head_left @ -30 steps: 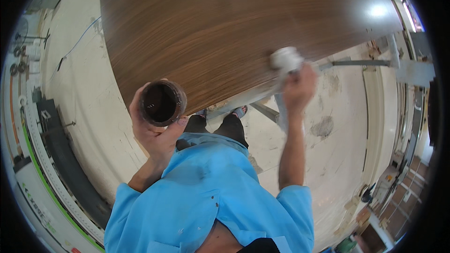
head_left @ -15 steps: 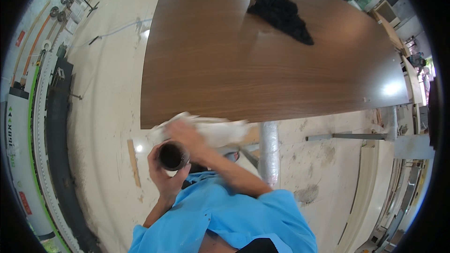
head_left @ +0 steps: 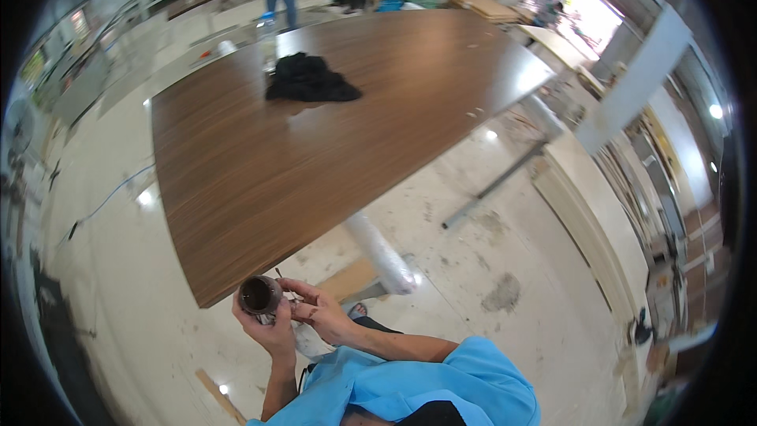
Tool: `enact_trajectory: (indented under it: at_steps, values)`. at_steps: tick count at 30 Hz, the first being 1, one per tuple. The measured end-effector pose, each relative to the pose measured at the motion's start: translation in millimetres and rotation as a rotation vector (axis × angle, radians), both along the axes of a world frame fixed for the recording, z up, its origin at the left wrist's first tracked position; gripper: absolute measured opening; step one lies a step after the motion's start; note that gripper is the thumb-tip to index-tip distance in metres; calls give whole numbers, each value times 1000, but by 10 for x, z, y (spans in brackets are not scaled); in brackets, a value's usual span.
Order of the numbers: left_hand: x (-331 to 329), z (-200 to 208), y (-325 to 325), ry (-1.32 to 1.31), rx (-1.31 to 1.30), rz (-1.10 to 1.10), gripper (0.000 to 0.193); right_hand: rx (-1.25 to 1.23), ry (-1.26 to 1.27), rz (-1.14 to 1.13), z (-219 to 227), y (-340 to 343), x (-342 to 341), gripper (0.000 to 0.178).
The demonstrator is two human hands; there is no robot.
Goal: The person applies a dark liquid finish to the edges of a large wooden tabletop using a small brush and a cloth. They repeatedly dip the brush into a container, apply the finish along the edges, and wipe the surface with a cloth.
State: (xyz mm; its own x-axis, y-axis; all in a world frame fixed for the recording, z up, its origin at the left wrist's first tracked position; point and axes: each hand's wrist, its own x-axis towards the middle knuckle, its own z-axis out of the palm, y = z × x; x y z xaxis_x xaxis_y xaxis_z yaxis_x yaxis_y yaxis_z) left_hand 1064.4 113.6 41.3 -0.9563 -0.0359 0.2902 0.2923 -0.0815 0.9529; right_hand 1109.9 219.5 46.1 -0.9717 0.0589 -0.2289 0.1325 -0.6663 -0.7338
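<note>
My left hand [head_left: 272, 333] is wrapped round a small dark cup [head_left: 261, 294], its round mouth tipped up toward me and its inside dark brown. Close against the cup's right side is my right hand [head_left: 322, 312], fingers bent together with dark smudges on them. A thin dark tip sticks up by those fingers; what they grip is too small to make out. Below both hands hangs a pale crumpled cloth [head_left: 309, 341], partly hidden. Both hands are just off the near left corner of a brown wood-grain tabletop [head_left: 315, 158].
On the tabletop's far side lie a black cloth [head_left: 307, 79] and a clear bottle [head_left: 267, 41]. A plastic-wrapped leg [head_left: 382, 256] and a grey metal bar [head_left: 497, 181] stick out under the near edge. Pale boards [head_left: 599, 221] are stacked at right. People in blue stand beyond.
The view has swung up and to the right, bringing the far room into sight. My right hand has left the white cloth at the table's edge and is now beside the cup.
</note>
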Motion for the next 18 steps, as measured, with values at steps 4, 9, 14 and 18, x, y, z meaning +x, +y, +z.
enact_trajectory:
  at_steps: [4, 9, 14, 18]
  values:
    - [4, 23, 287, -1, 17, -149, 68, -119, 69, -114, -3, 315, 307, 52]
    - [78, 19, 675, 39, -26, -254, 66, 177, 71, -254, -50, 950, 523, 39]
    - [121, 80, 1293, 33, -24, -272, 72, 390, 124, -484, 170, 1773, 712, 18]
    - [225, 151, 1911, -19, -48, -307, 69, 792, 63, -480, 354, 2530, 818, 17]
